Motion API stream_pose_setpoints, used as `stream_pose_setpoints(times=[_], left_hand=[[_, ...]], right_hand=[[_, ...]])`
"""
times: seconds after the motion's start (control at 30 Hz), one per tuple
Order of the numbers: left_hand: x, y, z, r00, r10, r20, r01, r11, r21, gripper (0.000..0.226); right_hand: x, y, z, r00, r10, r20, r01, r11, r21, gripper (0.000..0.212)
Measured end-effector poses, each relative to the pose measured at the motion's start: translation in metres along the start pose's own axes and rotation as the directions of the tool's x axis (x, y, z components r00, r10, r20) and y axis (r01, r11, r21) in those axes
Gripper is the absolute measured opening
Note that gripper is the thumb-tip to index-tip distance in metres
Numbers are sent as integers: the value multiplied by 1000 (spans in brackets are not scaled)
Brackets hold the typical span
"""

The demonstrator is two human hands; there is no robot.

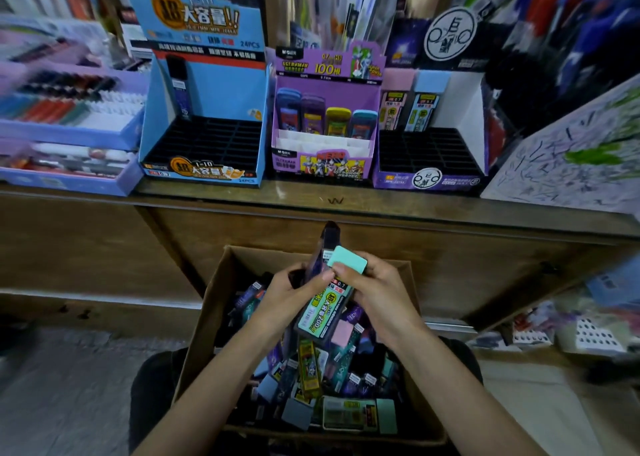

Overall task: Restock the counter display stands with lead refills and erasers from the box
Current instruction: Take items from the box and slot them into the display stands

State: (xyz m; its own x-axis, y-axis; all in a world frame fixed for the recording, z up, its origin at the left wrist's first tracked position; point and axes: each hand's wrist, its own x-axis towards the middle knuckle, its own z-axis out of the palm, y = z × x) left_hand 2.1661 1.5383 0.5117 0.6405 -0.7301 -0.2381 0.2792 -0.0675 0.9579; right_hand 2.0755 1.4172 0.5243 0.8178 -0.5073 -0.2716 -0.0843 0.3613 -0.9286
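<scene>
Held above the open cardboard box (214,299), just below the front edge of the bench (311,195): a green-label lead refill case (322,313) with a mint cap (347,264), and behind it a dark refill case (329,240) pointing upward. Gripped by the left hand (294,291), fingers (282,282) curled round the dark case, thumb laid on the green label. Pinched at the cap end by the right hand (377,292), fingers closed on the mint cap. Probably light, stiff plastic, smooth and a little slippery; thin leads inside, so better not to drop or squeeze hard. Best to take by the two long flat faces near the middle, not by the cap alone, perhaps loose. Likely destined for a free slot of the black-gridded display stand (398,181), beside the two similar cases (391,109) standing there already.
</scene>
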Motion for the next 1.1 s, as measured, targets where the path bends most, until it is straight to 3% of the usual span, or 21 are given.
stream_pose_setpoints(times=[0.2, 0.37, 0.57, 0.87, 1.0, 1.1], left_hand=[[6, 20, 10, 997, 80, 9, -80, 996, 29, 43], [18, 44, 27, 978, 203, -39, -200, 978, 60, 34], [33, 77, 46, 941, 337, -20, -334, 938, 93, 30], [60, 110, 77, 909, 416, -12, -412, 904, 114, 40], [75, 132, 81, 873, 481, -80, -465, 870, 167, 16], [80, 140, 73, 866, 489, -109, -471, 868, 156, 16]], right_hand=[[3, -21, -7, 986, -140, -87, 127, 983, -135, 20], [4, -54, -16, 960, -276, 44, 273, 895, -351, 11], [9, -96, -36, 928, -349, 133, 372, 840, -395, 21], [20, -169, -72, 917, -291, 272, 389, 801, -455, 15], [32, -236, -96, 884, -434, 172, 465, 784, -412, 13], [47, -281, -110, 843, -521, 133, 492, 649, -581, 11]])
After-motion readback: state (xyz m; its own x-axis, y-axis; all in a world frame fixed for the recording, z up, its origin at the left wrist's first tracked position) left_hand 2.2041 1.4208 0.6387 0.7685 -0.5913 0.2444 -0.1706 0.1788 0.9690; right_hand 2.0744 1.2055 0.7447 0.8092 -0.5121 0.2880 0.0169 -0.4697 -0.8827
